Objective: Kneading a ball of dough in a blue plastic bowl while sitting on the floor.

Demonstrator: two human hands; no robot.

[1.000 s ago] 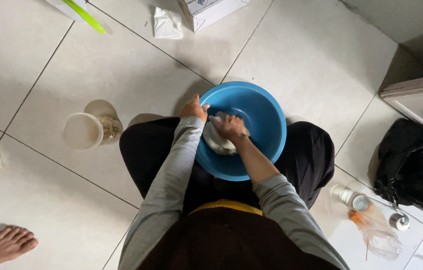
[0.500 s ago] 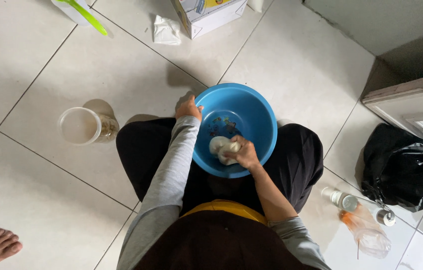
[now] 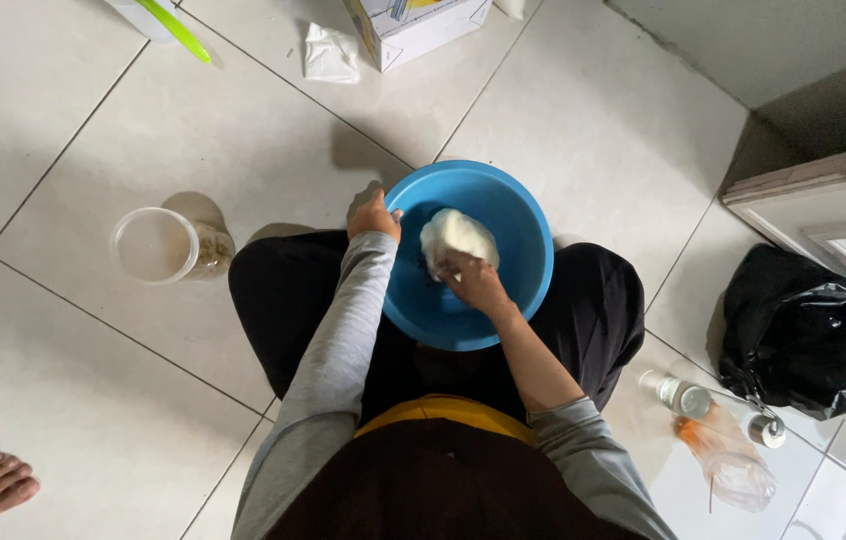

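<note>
A pale lump of dough (image 3: 458,236) is seen inside the blue bowl (image 3: 533,250), which is set on the floor between the seated person's knees. The dough lies just beyond the right hand (image 3: 473,282), toward the far wall of the bowl; the fingers are curled down onto its near edge, pressed into it rather than closed around it. No clear long axis is shown: the lump is roundish. The left hand (image 3: 374,215) is clamped on the bowl's left rim, fingers wrapped over the edge, so the right hand is the nearer one to the dough. Compared with half a second earlier, the dough is seen flatter and wider, and farther from the body, while the rim grip is unchanged.
</note>
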